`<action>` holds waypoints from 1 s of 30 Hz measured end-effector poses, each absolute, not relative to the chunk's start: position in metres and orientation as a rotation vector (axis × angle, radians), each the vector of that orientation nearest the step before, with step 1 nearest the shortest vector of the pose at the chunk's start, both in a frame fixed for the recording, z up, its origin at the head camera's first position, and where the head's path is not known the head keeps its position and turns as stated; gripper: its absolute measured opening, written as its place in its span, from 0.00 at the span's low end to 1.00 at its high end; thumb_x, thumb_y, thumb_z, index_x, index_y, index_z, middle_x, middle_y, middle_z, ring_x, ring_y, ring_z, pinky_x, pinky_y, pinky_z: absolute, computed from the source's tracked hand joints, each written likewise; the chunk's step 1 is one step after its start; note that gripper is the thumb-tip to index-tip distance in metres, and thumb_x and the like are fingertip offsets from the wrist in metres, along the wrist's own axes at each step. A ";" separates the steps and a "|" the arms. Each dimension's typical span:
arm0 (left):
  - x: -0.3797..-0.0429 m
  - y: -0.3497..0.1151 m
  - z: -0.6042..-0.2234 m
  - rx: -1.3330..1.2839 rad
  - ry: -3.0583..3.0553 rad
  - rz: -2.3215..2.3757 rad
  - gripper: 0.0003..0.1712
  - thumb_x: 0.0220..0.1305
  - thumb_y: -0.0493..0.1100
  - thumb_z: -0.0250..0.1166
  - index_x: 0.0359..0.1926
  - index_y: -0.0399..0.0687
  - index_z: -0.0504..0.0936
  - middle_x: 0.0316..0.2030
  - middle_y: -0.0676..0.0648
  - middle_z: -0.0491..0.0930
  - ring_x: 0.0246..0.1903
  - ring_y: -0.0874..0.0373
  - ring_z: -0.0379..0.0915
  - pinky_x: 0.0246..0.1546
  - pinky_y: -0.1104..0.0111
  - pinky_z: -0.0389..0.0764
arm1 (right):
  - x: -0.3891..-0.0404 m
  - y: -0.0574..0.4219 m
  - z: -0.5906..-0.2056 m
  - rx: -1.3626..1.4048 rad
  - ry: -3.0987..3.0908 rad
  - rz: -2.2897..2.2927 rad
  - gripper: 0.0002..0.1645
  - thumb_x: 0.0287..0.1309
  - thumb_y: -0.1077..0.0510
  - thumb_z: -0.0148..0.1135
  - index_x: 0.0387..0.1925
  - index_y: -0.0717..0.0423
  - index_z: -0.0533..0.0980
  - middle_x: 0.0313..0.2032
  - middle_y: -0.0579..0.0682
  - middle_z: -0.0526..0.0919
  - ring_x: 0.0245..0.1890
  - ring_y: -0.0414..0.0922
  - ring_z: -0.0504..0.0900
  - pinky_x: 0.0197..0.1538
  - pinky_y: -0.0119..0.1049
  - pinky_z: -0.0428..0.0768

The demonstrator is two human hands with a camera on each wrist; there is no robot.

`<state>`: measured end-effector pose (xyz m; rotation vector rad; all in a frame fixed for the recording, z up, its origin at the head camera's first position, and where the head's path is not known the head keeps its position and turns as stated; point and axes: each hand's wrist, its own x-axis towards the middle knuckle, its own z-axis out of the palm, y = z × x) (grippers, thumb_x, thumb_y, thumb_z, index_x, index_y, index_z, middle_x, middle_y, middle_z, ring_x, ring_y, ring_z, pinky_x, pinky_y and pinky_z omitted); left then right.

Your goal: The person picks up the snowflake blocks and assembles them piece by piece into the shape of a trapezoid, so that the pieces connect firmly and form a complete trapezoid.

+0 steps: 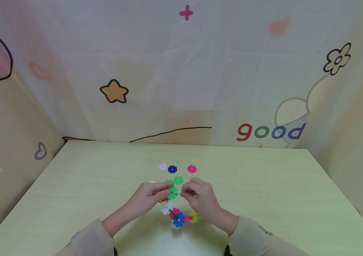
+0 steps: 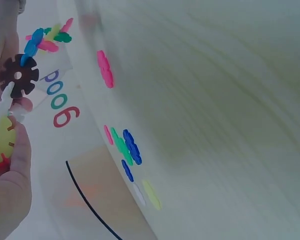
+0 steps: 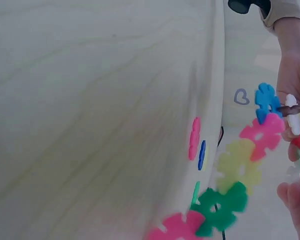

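My left hand [image 1: 149, 196] holds a green notched plastic disc [image 1: 172, 193] between thumb and fingers. From the right, my right hand [image 1: 202, 199] pinches a white disc [image 1: 178, 192], seen edge-on right at the green disc's rim. A chain of joined discs hangs from the left hand's grip: a white disc [image 1: 166, 208], a dark brown disc [image 2: 18, 75] and a blue disc [image 1: 178, 220] come along it. Farther down the chain, the right wrist view shows a pink disc [image 3: 263, 135], a yellow disc [image 3: 239, 165] and a dark green disc [image 3: 221, 207]. Fingers partly cover the held discs.
Loose discs lie on the pale table [image 1: 264, 185] beyond the hands: a white one [image 1: 163, 166], a dark blue one [image 1: 172, 169], a pink one [image 1: 191, 169] and a green one [image 1: 178, 180]. A printed cloth [image 1: 156, 71] hangs behind the table and at its sides.
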<state>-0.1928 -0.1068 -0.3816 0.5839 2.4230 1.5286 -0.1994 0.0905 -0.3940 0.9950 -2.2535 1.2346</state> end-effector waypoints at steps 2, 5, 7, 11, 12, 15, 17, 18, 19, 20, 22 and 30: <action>-0.193 -0.109 -0.382 0.584 2.423 1.502 0.21 0.61 0.47 0.55 0.54 0.43 0.73 0.34 0.44 0.81 0.30 0.59 0.74 0.28 0.74 0.74 | -0.199 0.091 -0.394 1.004 -2.300 1.217 0.05 0.41 0.69 0.66 0.22 0.60 0.77 0.22 0.48 0.77 0.23 0.39 0.77 0.29 0.22 0.77; -0.193 -0.112 -0.383 0.583 2.417 1.459 0.21 0.60 0.48 0.56 0.53 0.45 0.74 0.33 0.46 0.79 0.30 0.58 0.70 0.25 0.71 0.72 | -0.200 0.094 -0.394 1.042 -2.355 1.166 0.05 0.42 0.67 0.66 0.23 0.57 0.77 0.23 0.47 0.77 0.25 0.37 0.77 0.31 0.21 0.76; -0.192 -0.113 -0.382 0.586 2.393 1.451 0.21 0.59 0.48 0.57 0.52 0.46 0.74 0.35 0.45 0.78 0.32 0.57 0.70 0.29 0.67 0.74 | -0.199 0.095 -0.393 1.070 -2.375 1.128 0.06 0.42 0.67 0.66 0.23 0.56 0.77 0.24 0.46 0.76 0.26 0.36 0.77 0.32 0.21 0.76; -0.190 -0.112 -0.382 0.601 2.396 1.411 0.21 0.57 0.48 0.60 0.52 0.49 0.75 0.32 0.48 0.75 0.31 0.58 0.68 0.26 0.69 0.73 | -0.198 0.096 -0.392 1.088 -2.384 1.092 0.06 0.41 0.67 0.67 0.23 0.56 0.77 0.24 0.46 0.77 0.27 0.36 0.78 0.31 0.21 0.76; -0.190 -0.111 -0.382 0.612 2.404 1.393 0.21 0.56 0.48 0.60 0.52 0.50 0.75 0.30 0.49 0.74 0.29 0.58 0.67 0.24 0.71 0.72 | -0.197 0.096 -0.392 1.091 -2.385 1.087 0.06 0.41 0.67 0.67 0.23 0.56 0.77 0.24 0.46 0.77 0.27 0.36 0.78 0.31 0.21 0.76; -0.188 -0.107 -0.384 0.650 2.450 1.330 0.22 0.56 0.49 0.60 0.53 0.51 0.74 0.24 0.51 0.70 0.24 0.60 0.64 0.18 0.75 0.66 | -0.196 0.096 -0.391 1.101 -2.388 1.076 0.06 0.42 0.67 0.67 0.23 0.56 0.77 0.25 0.46 0.77 0.27 0.36 0.78 0.31 0.22 0.77; -0.187 -0.106 -0.386 0.664 2.468 1.301 0.23 0.57 0.49 0.60 0.54 0.52 0.73 0.22 0.52 0.68 0.21 0.62 0.62 0.17 0.77 0.63 | -0.195 0.097 -0.391 1.115 -2.389 1.070 0.06 0.42 0.67 0.66 0.23 0.56 0.77 0.25 0.45 0.77 0.27 0.36 0.78 0.31 0.21 0.77; -0.187 -0.105 -0.387 0.669 2.473 1.293 0.23 0.57 0.49 0.60 0.54 0.52 0.73 0.21 0.52 0.67 0.21 0.63 0.61 0.17 0.77 0.63 | -0.195 0.097 -0.391 1.126 -2.389 1.068 0.05 0.42 0.67 0.66 0.23 0.56 0.77 0.25 0.45 0.77 0.27 0.36 0.78 0.31 0.21 0.77; -0.187 -0.105 -0.387 0.673 2.475 1.287 0.23 0.57 0.49 0.59 0.54 0.51 0.73 0.20 0.52 0.67 0.20 0.63 0.60 0.16 0.77 0.63 | -0.194 0.097 -0.391 1.137 -2.393 1.064 0.05 0.43 0.67 0.66 0.23 0.56 0.77 0.25 0.45 0.77 0.27 0.36 0.78 0.31 0.21 0.76; -0.187 -0.105 -0.388 0.671 2.474 1.284 0.23 0.57 0.49 0.59 0.55 0.51 0.73 0.20 0.52 0.67 0.20 0.64 0.60 0.16 0.77 0.62 | -0.194 0.097 -0.390 1.149 -2.398 1.064 0.05 0.43 0.67 0.65 0.23 0.57 0.77 0.25 0.46 0.77 0.27 0.36 0.78 0.31 0.21 0.77; -0.187 -0.107 -0.389 0.658 2.468 1.282 0.24 0.57 0.49 0.59 0.55 0.50 0.73 0.19 0.52 0.66 0.19 0.64 0.59 0.15 0.77 0.62 | -0.194 0.099 -0.390 1.168 -2.433 1.063 0.05 0.44 0.67 0.65 0.25 0.57 0.77 0.26 0.46 0.77 0.28 0.36 0.78 0.32 0.22 0.77; -0.194 -0.132 -0.387 0.586 2.487 1.274 0.22 0.57 0.48 0.59 0.52 0.48 0.75 0.16 0.53 0.63 0.13 0.65 0.54 0.13 0.77 0.58 | -0.211 0.105 -0.387 1.045 -2.834 1.204 0.13 0.48 0.63 0.63 0.39 0.59 0.74 0.36 0.54 0.78 0.32 0.41 0.78 0.35 0.24 0.76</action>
